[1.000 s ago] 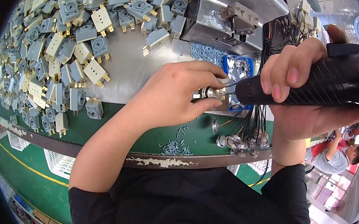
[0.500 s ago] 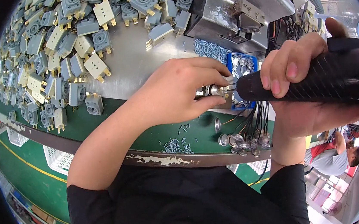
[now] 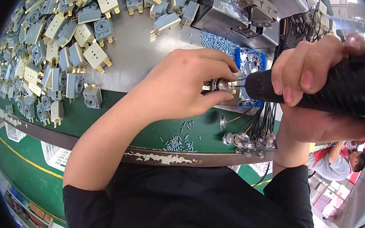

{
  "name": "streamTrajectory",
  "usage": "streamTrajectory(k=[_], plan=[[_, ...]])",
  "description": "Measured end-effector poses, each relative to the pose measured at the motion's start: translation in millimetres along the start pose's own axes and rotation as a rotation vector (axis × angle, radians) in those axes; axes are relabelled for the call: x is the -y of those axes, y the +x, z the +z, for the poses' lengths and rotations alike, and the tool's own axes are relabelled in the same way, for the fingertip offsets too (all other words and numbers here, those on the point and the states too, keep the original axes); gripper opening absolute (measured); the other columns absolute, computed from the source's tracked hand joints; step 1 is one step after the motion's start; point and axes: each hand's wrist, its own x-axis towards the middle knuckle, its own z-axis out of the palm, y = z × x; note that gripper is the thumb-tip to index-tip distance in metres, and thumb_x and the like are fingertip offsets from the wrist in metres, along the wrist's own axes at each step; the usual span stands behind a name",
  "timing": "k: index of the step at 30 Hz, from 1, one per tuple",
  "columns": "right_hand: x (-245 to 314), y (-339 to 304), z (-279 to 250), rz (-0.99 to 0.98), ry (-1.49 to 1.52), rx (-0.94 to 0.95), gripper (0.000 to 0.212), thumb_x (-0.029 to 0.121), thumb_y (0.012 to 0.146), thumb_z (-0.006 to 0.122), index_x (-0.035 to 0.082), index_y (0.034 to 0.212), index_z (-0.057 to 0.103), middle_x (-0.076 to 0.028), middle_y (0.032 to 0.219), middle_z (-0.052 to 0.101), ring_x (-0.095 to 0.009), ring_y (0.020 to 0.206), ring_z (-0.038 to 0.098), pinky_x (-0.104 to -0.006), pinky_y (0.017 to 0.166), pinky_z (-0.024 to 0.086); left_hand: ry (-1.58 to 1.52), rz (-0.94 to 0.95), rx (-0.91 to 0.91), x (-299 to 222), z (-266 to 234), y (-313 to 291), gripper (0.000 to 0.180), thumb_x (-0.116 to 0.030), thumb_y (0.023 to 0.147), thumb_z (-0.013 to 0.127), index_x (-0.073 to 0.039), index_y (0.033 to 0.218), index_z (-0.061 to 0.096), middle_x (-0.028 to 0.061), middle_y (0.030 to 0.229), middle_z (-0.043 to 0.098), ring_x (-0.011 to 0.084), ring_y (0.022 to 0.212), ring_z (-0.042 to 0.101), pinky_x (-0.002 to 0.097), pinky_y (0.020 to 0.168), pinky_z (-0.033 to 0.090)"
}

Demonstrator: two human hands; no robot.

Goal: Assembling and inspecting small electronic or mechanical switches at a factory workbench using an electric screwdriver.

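Observation:
Between the thumb and fingers of my left hand (image 3: 184, 85) is a small round metal part (image 3: 221, 84) with flat terminals, partly hidden by the fingers. My right hand (image 3: 308, 73) is wrapped round a black power screwdriver (image 3: 342, 89), held almost level. The driver's thin bit points left at the part; whether it touches a screw there is too small to tell. Just behind the bit is a blue tray (image 3: 249, 104) of small metal pieces. Below it, round metal discs on black wires (image 3: 242, 141) lie bunched at the bench's front edge.
A large heap of grey and cream plastic blocks with brass terminals (image 3: 67, 32) covers the left of the bench. Silver screws (image 3: 219, 43) are piled behind the tray, others (image 3: 179, 144) nearer me. A metal fixture (image 3: 230, 4) stands at the back. Another person (image 3: 337, 167) is at far right.
The whole view has shifted slightly. Both hands keep their grips, with the screwdriver still lined up with the small metal part. The other person's arm has moved.

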Motion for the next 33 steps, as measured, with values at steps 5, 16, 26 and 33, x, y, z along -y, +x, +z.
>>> streamTrajectory(k=[5, 16, 26, 33], plan=[[12, -12, 8, -0.005, -0.028, 0.001, 0.117, 0.096, 0.083, 0.045, -0.001, 0.149, 0.039, -0.006, 0.083, 0.056, -0.019, 0.059, 0.054, -0.0384, 0.058, 0.048, -0.033, 0.026, -0.017, 1, 5, 5, 0.026, -0.019, 0.082, 0.081, -0.003, 0.102, 0.076, 0.0086, 0.111, 0.075, 0.0313, 0.101, 0.072, 0.0405, 0.088, 0.058], [-3, 0, 15, -0.031, -0.045, 0.005, 0.117, 0.096, 0.083, 0.044, -0.003, 0.146, 0.041, -0.006, 0.083, 0.056, -0.019, 0.060, 0.054, -0.0394, 0.059, 0.048, 0.050, 0.027, -0.013, -1, 2, 2, 0.026, -0.021, 0.083, 0.081, -0.003, 0.101, 0.076, 0.0075, 0.111, 0.075, 0.0303, 0.100, 0.073, 0.0401, 0.086, 0.058], [18, 37, -54, -0.114, -0.144, -0.023, 0.116, 0.096, 0.084, 0.043, -0.004, 0.144, 0.043, -0.007, 0.082, 0.057, -0.020, 0.060, 0.055, -0.0403, 0.060, 0.048, 0.039, 0.058, -0.005, -6, 0, 5, 0.027, -0.011, 0.078, 0.084, 0.000, 0.101, 0.075, 0.0160, 0.117, 0.075, 0.0353, 0.104, 0.074, 0.0413, 0.091, 0.059], [4, 73, -19, -0.153, -0.333, -0.250, 0.115, 0.097, 0.085, 0.032, -0.002, 0.141, 0.045, -0.008, 0.082, 0.058, -0.022, 0.061, 0.054, -0.0422, 0.062, 0.048, -0.011, 0.027, 0.023, -8, -3, 4, 0.028, -0.007, 0.078, 0.084, -0.001, 0.102, 0.072, 0.0146, 0.117, 0.074, 0.0355, 0.105, 0.073, 0.0414, 0.090, 0.059]])
